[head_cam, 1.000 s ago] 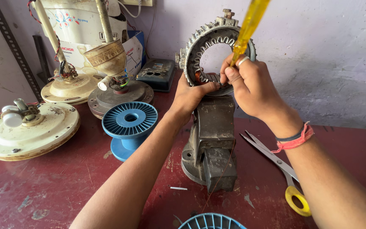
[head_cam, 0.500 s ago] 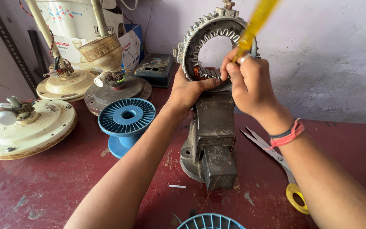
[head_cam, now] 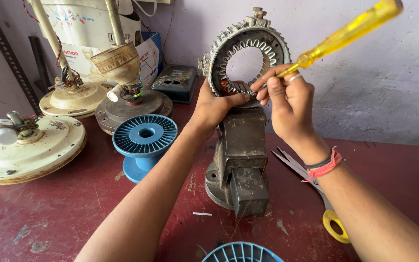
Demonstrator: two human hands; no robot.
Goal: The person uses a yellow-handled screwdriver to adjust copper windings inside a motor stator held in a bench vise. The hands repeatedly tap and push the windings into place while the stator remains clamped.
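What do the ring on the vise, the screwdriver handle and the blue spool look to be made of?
Ring: dull grey metal, toothed, probably stacked steel; coppery wire inside. Screwdriver handle: translucent yellow plastic. Blue spool: moulded ribbed plastic, matte.

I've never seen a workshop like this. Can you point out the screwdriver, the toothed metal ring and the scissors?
Screwdriver (head_cam: 350, 31), head view, on its yellow handle.
Toothed metal ring (head_cam: 277, 43), head view, on its upper right rim.
Scissors (head_cam: 335, 225), head view, on the yellow finger loop.

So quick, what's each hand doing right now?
Left hand: closed, gripping the ring-shaped stator at its lower edge.
Right hand: closed, holding the yellow-handled screwdriver.
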